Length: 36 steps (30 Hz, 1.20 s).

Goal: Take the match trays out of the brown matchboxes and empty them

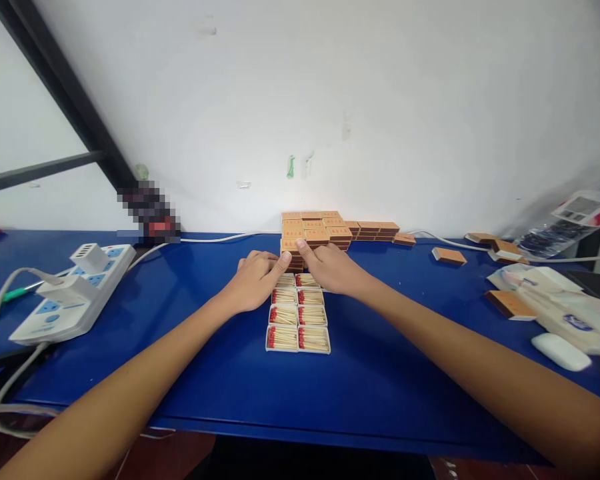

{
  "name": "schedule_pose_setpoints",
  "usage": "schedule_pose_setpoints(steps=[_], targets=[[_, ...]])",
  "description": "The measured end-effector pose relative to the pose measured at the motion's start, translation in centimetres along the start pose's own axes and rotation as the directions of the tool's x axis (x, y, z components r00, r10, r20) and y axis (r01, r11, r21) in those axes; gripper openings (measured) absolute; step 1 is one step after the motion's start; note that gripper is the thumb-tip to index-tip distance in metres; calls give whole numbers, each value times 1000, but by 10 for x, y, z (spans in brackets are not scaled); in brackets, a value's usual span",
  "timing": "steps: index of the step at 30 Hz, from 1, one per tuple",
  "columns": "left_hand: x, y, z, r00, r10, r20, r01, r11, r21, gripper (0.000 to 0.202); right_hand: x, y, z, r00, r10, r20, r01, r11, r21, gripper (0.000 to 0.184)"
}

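Both hands are at the front of a stack of orange-topped matchboxes against the wall. My left hand is closed at the stack's left front corner, thumb pointing up along the front matchbox. My right hand closes in from the right, thumb on the stack's front and curled fingers along its side. Part of the front column is hidden by the hands. Just below them, open matchbox trays lie in two columns, filled with red-tipped matches. My hands overhang the farthest trays.
More stacked matchboxes adjoin on the right, with loose matchboxes farther along. At the right lie a tissue pack and a white rounded case. A power strip with cables stands left on the blue table.
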<state>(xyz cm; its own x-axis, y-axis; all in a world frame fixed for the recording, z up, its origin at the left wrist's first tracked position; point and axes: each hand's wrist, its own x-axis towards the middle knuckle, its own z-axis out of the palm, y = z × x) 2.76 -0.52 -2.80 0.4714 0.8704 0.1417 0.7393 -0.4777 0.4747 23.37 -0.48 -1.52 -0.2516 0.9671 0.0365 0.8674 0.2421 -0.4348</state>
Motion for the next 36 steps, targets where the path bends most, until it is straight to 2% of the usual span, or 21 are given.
schedule_pose_setpoints(steps=[4, 13, 17, 22, 25, 29, 36], targets=[[-3, 6, -3, 999, 45, -1, -45, 999, 14, 78, -3, -6, -5, 1000, -4, -14, 4, 1000, 6, 78], [-7, 15, -12, 994, 17, -110, -16, 1000, 5, 73, -6, -15, -13, 997, -37, -64, 40, 999, 37, 76], [-12, 23, -13, 992, 13, -123, -13, 1000, 0, 73, -14, -16, -19, 994, -47, -94, 49, 999, 18, 76], [-19, 37, -7, 995, 81, -65, -86, 993, -86, 76, -37, -6, -29, 996, -42, -82, 45, 998, 35, 78], [-23, 52, -1, 997, 66, -28, -69, 990, -120, 80, -56, 2, -35, 997, -24, -70, 27, 999, 46, 78], [-29, 75, 7, 998, 61, 15, -59, 990, -127, 81, -81, 13, -41, 997, 23, -78, -26, 999, -38, 73], [-41, 111, 28, 982, 171, 76, -162, 980, -111, 82, -123, 31, -39, 994, 90, -55, -99, 976, -193, 69]])
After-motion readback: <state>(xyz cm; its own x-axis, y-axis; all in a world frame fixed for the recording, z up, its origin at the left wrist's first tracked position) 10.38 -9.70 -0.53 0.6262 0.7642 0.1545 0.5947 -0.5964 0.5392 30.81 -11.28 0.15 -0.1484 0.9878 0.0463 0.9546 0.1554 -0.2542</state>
